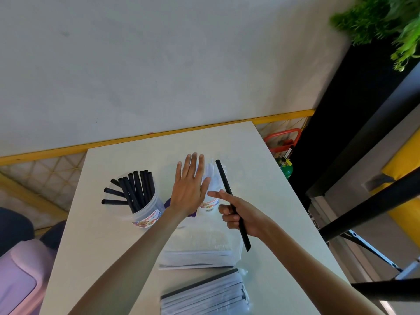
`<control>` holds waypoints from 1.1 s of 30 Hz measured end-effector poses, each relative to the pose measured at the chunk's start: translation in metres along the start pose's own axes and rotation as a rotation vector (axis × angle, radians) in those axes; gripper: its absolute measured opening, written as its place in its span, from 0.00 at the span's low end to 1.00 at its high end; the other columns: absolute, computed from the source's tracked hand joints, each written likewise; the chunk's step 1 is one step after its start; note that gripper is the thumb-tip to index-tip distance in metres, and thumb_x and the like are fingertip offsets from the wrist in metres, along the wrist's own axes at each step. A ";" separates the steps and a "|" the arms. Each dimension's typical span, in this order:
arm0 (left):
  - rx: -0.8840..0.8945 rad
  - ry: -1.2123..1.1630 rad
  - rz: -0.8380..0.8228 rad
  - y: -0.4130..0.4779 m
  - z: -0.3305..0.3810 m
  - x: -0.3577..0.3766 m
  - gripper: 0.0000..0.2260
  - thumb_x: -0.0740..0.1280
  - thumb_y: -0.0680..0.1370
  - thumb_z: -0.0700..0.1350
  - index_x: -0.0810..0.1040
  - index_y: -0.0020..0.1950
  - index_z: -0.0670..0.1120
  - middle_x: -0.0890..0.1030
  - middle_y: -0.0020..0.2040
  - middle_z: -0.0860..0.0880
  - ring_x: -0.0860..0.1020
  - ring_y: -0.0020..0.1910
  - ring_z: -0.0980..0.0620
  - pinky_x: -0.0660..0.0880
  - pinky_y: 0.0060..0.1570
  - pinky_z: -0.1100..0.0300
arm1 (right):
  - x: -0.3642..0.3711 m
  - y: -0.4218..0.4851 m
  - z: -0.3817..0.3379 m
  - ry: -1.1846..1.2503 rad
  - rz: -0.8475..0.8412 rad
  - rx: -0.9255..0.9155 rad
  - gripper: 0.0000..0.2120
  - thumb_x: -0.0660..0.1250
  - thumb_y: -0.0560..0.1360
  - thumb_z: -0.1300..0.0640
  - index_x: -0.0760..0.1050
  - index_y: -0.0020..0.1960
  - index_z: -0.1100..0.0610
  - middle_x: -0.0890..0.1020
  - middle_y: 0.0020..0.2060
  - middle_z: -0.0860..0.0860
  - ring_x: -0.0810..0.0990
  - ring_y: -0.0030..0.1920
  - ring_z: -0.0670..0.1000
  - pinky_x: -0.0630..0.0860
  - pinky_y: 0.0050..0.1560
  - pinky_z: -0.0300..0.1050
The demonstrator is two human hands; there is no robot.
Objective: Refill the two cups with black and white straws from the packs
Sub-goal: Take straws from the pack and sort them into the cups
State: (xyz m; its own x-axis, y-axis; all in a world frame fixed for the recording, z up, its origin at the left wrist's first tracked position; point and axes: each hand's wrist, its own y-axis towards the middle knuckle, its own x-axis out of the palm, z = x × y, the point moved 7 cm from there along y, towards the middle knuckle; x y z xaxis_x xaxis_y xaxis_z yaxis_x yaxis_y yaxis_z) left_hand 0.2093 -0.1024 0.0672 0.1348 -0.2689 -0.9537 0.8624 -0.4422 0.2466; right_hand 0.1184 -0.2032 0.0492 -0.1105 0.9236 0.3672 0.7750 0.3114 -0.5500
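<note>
A clear cup (148, 214) at the left of the white table (261, 169) holds several black straws (136, 189). My left hand (189, 187) hovers flat, fingers apart, over a second cup (210, 206) with white straws (211, 176), mostly hiding it. My right hand (238, 215) grips one black straw (229, 196) near its lower half, tip pointing away, index finger stretched toward the second cup. A clear pack of white straws (200, 246) lies in front of the cups. A pack of black straws (204, 296) in clear wrapping lies nearest me.
The table stands against a pale wall with a yellow strip. A lilac object (20, 276) sits at the lower left off the table. Black furniture, a green plant (381, 21) and a green and red object (284, 153) are to the right.
</note>
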 end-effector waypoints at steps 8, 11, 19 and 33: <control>-0.418 -0.890 0.206 -0.012 -0.011 -0.046 0.20 0.61 0.79 0.43 0.64 0.71 0.44 0.77 0.58 0.46 0.78 0.48 0.53 0.75 0.50 0.62 | 0.029 0.009 -0.001 -0.048 -0.067 -0.008 0.13 0.56 0.80 0.47 0.74 0.60 0.48 0.64 0.26 0.45 0.58 0.22 0.42 0.56 0.23 0.32; -0.541 -1.063 0.084 -0.019 -0.019 -0.043 0.23 0.66 0.77 0.43 0.64 0.71 0.46 0.79 0.52 0.45 0.80 0.38 0.51 0.80 0.41 0.58 | 0.047 0.013 -0.003 -0.080 -0.110 -0.019 0.12 0.56 0.81 0.50 0.74 0.58 0.51 0.65 0.25 0.45 0.58 0.21 0.41 0.56 0.23 0.32; -0.480 -0.961 0.522 -0.031 -0.081 -0.130 0.20 0.66 0.76 0.38 0.68 0.67 0.45 0.77 0.42 0.48 0.79 0.35 0.54 0.80 0.37 0.59 | 0.068 0.030 0.009 -0.252 -0.089 -0.015 0.08 0.66 0.75 0.48 0.75 0.46 0.53 0.76 0.31 0.47 0.76 0.30 0.45 0.78 0.37 0.40; -0.337 -0.436 0.618 -0.077 -0.144 -0.155 0.18 0.63 0.76 0.36 0.69 0.66 0.44 0.75 0.45 0.55 0.76 0.39 0.60 0.78 0.41 0.58 | 0.091 0.060 0.032 -0.192 -0.046 0.060 0.04 0.66 0.76 0.54 0.78 0.47 0.53 0.81 0.38 0.50 0.81 0.37 0.48 0.79 0.41 0.40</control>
State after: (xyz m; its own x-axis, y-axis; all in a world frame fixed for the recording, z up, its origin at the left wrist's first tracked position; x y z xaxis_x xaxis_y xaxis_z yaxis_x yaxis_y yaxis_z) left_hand 0.1926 0.0966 0.1710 0.4912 -0.7178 -0.4934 0.8042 0.1562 0.5734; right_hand 0.1348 -0.0933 0.0260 -0.2654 0.9321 0.2465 0.7289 0.3613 -0.5815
